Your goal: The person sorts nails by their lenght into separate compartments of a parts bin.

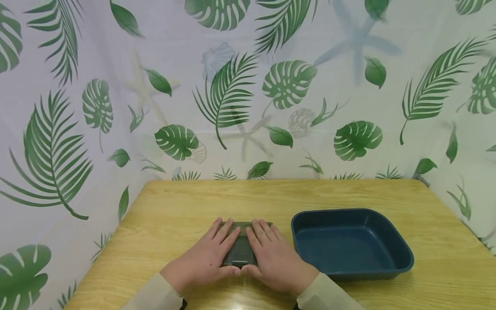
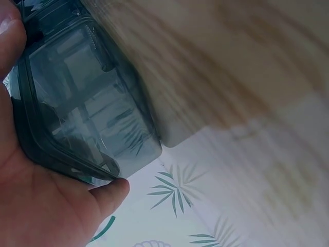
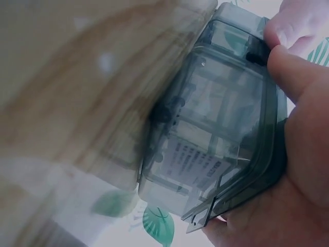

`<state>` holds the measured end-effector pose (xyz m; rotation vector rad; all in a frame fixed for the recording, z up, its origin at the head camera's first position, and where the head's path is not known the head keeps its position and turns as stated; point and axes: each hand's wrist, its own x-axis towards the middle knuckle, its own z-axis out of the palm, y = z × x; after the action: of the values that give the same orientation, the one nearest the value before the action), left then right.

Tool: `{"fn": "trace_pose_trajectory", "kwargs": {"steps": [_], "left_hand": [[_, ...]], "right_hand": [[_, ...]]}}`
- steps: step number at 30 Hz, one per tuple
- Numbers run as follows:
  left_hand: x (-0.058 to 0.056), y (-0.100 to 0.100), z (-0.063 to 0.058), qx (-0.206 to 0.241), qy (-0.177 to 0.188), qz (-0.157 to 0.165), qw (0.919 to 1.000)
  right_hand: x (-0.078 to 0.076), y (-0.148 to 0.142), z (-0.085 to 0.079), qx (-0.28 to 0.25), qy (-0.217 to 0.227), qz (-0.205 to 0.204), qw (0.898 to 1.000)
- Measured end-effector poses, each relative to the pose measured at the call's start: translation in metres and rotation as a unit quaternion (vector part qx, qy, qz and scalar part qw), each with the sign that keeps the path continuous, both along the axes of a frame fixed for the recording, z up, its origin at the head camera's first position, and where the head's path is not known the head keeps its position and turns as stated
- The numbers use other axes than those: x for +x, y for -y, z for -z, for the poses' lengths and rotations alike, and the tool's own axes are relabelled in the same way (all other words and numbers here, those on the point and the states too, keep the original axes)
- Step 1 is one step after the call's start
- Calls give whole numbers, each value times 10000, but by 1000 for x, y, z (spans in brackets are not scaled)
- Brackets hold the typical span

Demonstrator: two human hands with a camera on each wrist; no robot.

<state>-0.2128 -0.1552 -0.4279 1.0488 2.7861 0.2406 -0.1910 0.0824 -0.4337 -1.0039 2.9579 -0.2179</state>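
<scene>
A translucent dark plastic case (image 1: 243,246) with a front latch (image 1: 239,263) lies on the table. My left hand (image 1: 201,258) rests on the left side of its lid, fingers straight and pointing away. On the right side, my right hand (image 1: 277,260) lies the same way. The two thumbs come close together by the front edge near the latch. Through the case's wall (image 2: 87,98), the left wrist view shows inner dividers. A white printed label (image 3: 191,163) shows on the case in the right wrist view. Both hands cover much of the lid.
A dark blue rectangular basin (image 1: 350,271) stands on the wooden table (image 1: 186,206), just right of my right hand. Behind and beside the table hangs a white cloth (image 1: 240,172) with green leaf prints.
</scene>
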Motion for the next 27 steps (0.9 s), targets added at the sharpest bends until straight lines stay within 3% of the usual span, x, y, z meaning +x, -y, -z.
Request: {"fn": "trace_pose_trajectory", "kwargs": {"steps": [6, 14, 20, 27], "left_hand": [[2, -1, -1, -31, 73, -23, 10000], [6, 4, -5, -182, 111, -363, 9991], [6, 6, -3, -36, -306, -515, 9982], [7, 7, -2, 184, -991, -1044, 9894]], "right_hand": [[2, 1, 0, -25, 53, 63, 10000], [0, 5, -3, -105, 67, -117, 9999], [2, -4, -17, -515, 91, -99, 9986], [1, -43, -27, -564, -821, 485, 9938]]}}
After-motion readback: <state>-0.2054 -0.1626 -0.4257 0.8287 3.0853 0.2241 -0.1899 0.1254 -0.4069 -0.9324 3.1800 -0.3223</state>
